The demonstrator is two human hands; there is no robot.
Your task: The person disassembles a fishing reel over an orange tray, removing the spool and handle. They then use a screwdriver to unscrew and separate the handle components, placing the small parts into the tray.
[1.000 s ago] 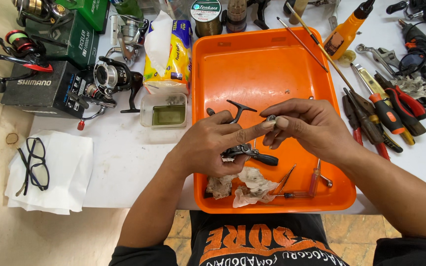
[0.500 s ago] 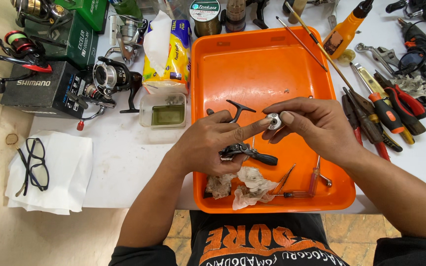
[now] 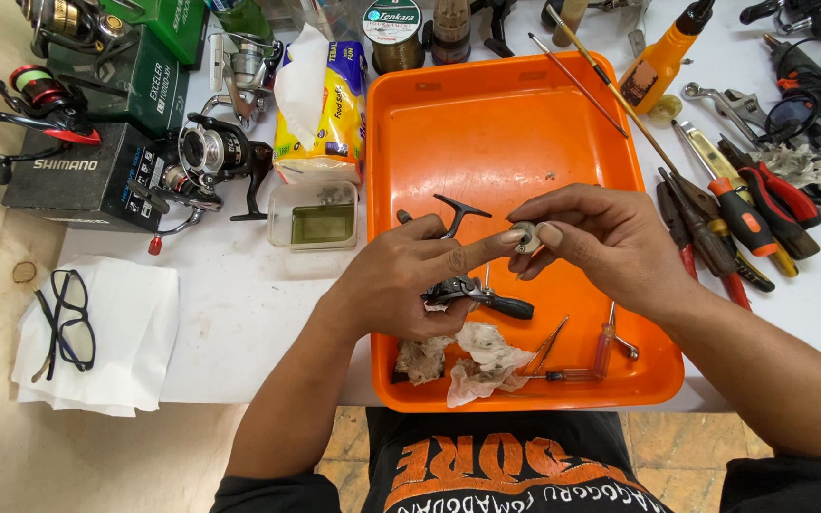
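Over an orange tray [image 3: 486, 123], my right hand [image 3: 601, 242] pinches a small round grey metal part [image 3: 526, 237] between thumb and fingers. My left hand [image 3: 406, 280] grips a black fishing reel body [image 3: 472, 293] with its handle arm sticking up, and its forefinger reaches out to touch the small part. Crumpled dirty tissue [image 3: 472, 361] lies in the tray below my hands, next to thin picks and a small red screwdriver [image 3: 603, 342].
Left of the tray stand a small clear dish [image 3: 314, 217], a tissue pack [image 3: 320, 95], several fishing reels [image 3: 211, 157] and boxes. Black glasses [image 3: 64, 323] lie on white paper. Screwdrivers and pliers [image 3: 734, 214], an orange bottle [image 3: 662, 57] and thin rods lie to the right.
My two hands have stayed close together over the tray. The small part has turned slightly in my right fingers, and my left forefinger now presses against it.
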